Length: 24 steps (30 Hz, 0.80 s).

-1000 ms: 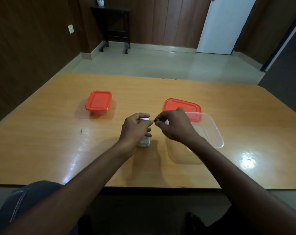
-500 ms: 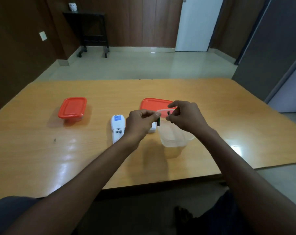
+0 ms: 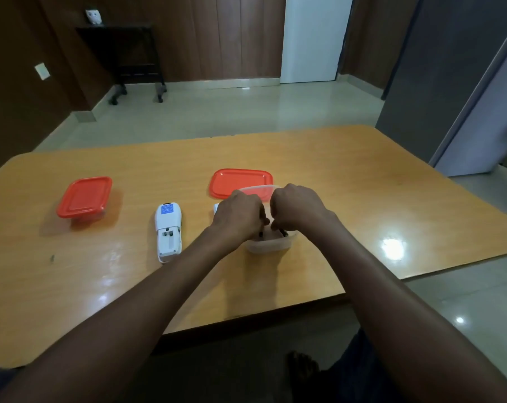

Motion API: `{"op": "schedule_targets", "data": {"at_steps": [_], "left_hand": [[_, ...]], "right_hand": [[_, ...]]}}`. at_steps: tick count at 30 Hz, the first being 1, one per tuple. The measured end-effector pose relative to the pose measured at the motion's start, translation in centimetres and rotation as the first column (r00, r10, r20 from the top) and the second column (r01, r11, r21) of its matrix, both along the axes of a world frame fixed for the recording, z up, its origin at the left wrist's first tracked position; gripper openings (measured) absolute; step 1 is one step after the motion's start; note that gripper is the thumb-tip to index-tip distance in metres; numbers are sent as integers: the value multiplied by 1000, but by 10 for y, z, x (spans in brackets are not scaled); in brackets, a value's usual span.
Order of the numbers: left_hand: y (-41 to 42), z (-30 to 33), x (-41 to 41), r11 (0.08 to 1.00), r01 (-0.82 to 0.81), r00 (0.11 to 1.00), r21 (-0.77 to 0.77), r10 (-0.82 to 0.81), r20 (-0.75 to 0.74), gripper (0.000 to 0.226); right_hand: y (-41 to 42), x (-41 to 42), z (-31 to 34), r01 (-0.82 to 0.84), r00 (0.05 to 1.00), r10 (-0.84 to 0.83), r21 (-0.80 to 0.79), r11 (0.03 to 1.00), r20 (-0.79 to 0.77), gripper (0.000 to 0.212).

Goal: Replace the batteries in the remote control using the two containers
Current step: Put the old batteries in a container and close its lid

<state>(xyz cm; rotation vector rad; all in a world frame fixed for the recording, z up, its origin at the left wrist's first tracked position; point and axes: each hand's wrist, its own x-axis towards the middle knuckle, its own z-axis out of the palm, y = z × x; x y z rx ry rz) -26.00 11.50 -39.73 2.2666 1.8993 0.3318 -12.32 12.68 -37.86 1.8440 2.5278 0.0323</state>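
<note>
Clear plastic container (image 3: 268, 246), hands gripping batteries

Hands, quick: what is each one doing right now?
Left hand: closed on a dark battery over the clear container.
Right hand: closed on another battery there.

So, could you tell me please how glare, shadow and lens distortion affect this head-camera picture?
In the head view, ceiling lights glare off the glossy table, brightest right of the open container; the closed container casts a soft shadow; the wide lens bows the table edges and stretches the forearms; the dark batteries under the left hand and right hand are barely resolved.
</note>
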Motion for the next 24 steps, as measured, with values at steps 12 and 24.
{"op": "schedule_targets", "data": {"at_steps": [12,24], "left_hand": [[-19,0,-67,965,-258,778,53,175,604,12],[-32,-7,-112,976,-215,725,-40,187,662,9]], "right_hand": [[3,-11,3,-17,925,60,117,993,-375,9],[68,-87,9,-82,954,117,135,987,-275,12]]}}
